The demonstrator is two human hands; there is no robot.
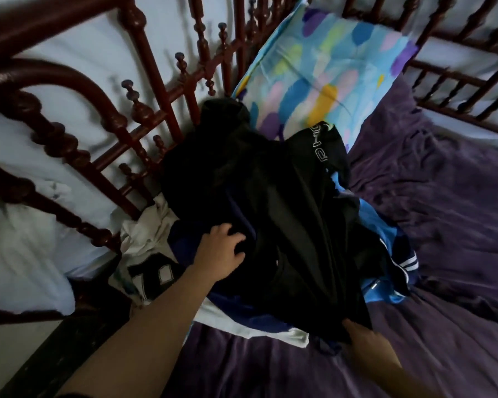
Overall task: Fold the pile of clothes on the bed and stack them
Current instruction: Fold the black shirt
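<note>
A loose pile of clothes lies on the bed by the headboard. A large black garment point(285, 202) covers the top, with white lettering on a band near the pillow. Under it show a dark blue piece point(242, 311), a white garment with a printed number point(153, 262) at the left, and a light blue jacket with white stripes point(385, 254) at the right. My left hand point(222, 254) rests on the black garment's left side with fingers curled into the cloth. My right hand point(362, 337) grips the black garment's near lower edge.
The purple bedspread point(443, 225) stretches right and toward me, wrinkled. A colourful blue-patterned pillow point(322, 73) leans against the dark red wooden headboard point(144, 110). A rail point(457, 79) runs along the far side. A white cloth bundle point(18, 248) sits beyond the frame at left.
</note>
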